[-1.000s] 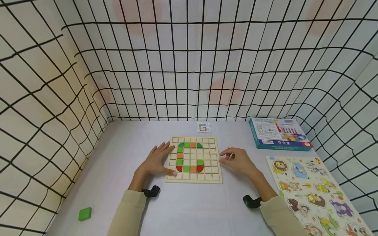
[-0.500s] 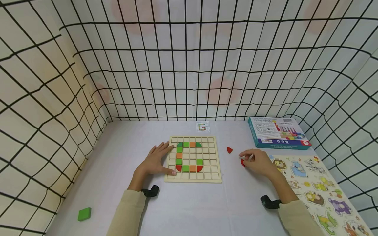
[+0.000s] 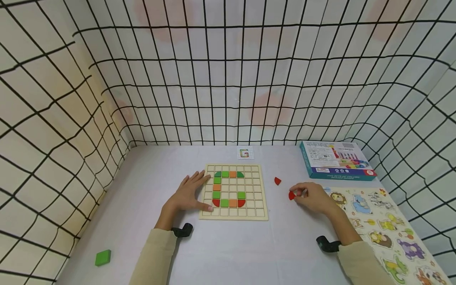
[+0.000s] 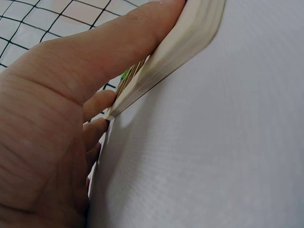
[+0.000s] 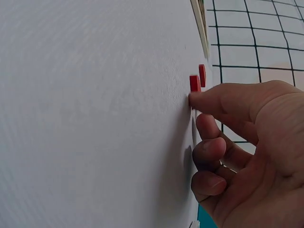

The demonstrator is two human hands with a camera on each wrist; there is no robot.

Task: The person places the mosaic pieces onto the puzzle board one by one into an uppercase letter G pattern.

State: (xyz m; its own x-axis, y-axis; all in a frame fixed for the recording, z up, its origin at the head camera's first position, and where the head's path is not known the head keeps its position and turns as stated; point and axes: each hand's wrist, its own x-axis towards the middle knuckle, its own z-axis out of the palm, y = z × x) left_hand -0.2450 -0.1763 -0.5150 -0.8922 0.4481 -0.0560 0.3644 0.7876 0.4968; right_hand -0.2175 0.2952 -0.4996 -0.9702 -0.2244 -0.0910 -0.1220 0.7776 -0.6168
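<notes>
A square wooden grid board [image 3: 254, 194] lies mid-table, with green, orange and red tiles in some cells forming a C-like outline. My left hand [image 3: 187, 195] rests at the board's left edge, fingers spread, thumb over the near corner; in the left wrist view the thumb [image 4: 118, 40] lies along the rim. Right of the board, my right hand [image 3: 310, 196] pinches a red quarter-round tile [image 3: 291, 195] between thumb and index finger, close to the tabletop. The other fingers curl loosely. A second red quarter-round tile [image 3: 277, 181] lies between that hand and the board.
A small card [image 3: 245, 152] with a coloured G pattern lies behind the board. At the back right is a flat box [image 3: 336, 161], with an animal puzzle board [image 3: 386, 239] in front of it. A green block [image 3: 103, 257] sits front left. Black wire mesh surrounds the table.
My right hand has moved right from the board's edge to the red tile and now pinches it. Both red tiles have come into view. My left hand has stayed put.
</notes>
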